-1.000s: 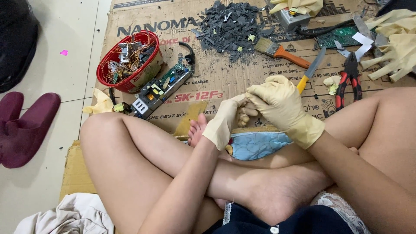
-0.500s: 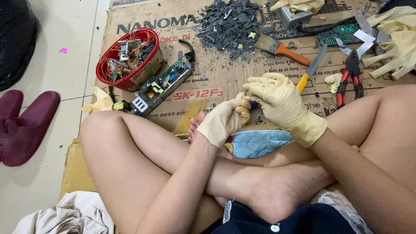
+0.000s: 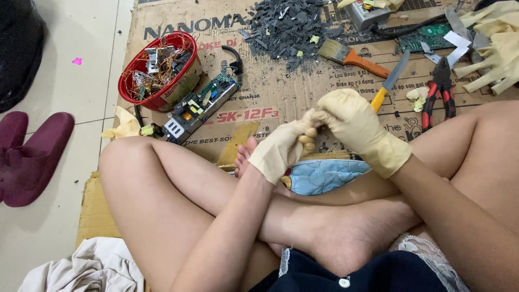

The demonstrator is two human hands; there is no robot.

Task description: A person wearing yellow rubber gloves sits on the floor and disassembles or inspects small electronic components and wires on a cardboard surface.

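Both hands meet above the crossed legs. Left hand (image 3: 281, 150) in a cream rubber glove, fingers curled closed round a small tan part (image 3: 308, 139). Right hand (image 3: 354, 121), same glove type, pinches closed on the top of that part. Can't tell exactly what the part is; mostly hidden by fingers.

Handling, my read: small, light, probably rigid. Gloves cut feel, so it could slip. Best grip is a fingertip pinch at each end.

Layout, left to right:
- pair of maroon slippers (image 3: 30, 157) at 9 o'clock on the floor
- one red round plastic bowl (image 3: 157, 67) of copper wire scrap at 10 o'clock
- one green bare circuit board (image 3: 201, 105) just right of the bowl
- one heap of dark grey plastic chips (image 3: 286, 27) at 12
- one wood-handled paintbrush (image 3: 351, 57) at 1 o'clock
- one yellow-handled knife (image 3: 390, 86) just beyond the right hand
- one red-handled pliers (image 3: 439, 89) at 2 o'clock
- spare cream gloves (image 3: 494, 54) far right, at least two

All on one flattened brown cardboard sheet (image 3: 281, 105).
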